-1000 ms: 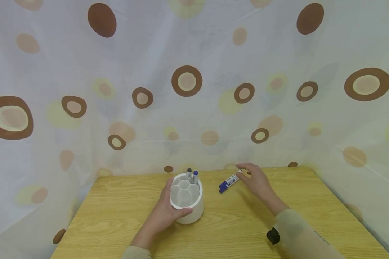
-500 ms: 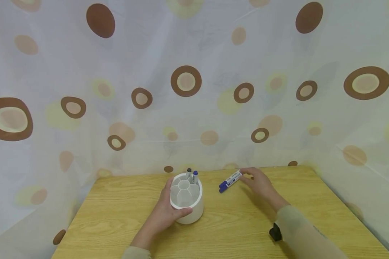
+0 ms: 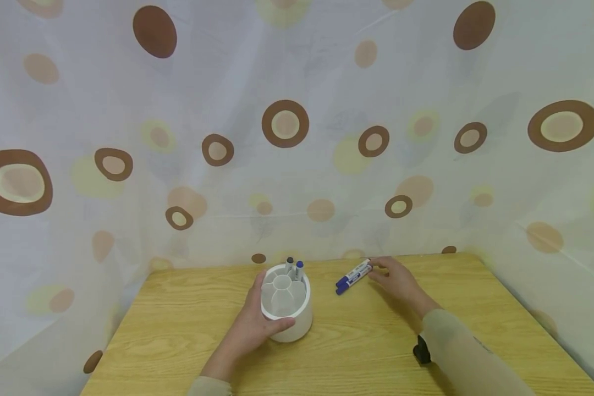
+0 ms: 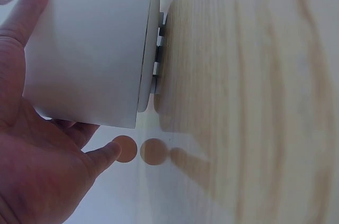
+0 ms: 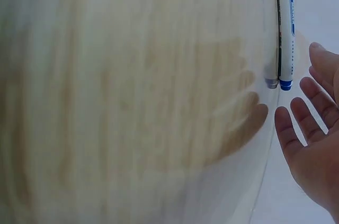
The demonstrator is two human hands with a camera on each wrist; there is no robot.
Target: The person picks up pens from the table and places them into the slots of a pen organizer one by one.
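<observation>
A round white pen holder (image 3: 304, 319) with a divided inside stands upright on the table. My left hand (image 3: 252, 324) grips it from the left, thumb across the near side and fingers round the far left. Two markers stand in its back compartments, one black-tipped (image 3: 289, 263), the other blue-tipped (image 3: 299, 269). To the right, two white markers with blue caps (image 3: 344, 286) lie side by side, slanted. My right hand (image 3: 397, 281) is at their far right end, its fingers loosely bent. In the right wrist view, its spread fingers (image 5: 304, 118) stand apart from the white marker (image 5: 286, 33).
The wood-grain table (image 3: 188, 319) runs back to a white curtain (image 3: 326, 181) with brown and yellow circles, which also hangs at both sides. A small black device (image 3: 422, 350) sits under the right sleeve (image 3: 455, 341).
My right hand has drawn back slightly to the right along the markers, to their far end. The left hand, the pen holder and the lying markers look unmoved.
</observation>
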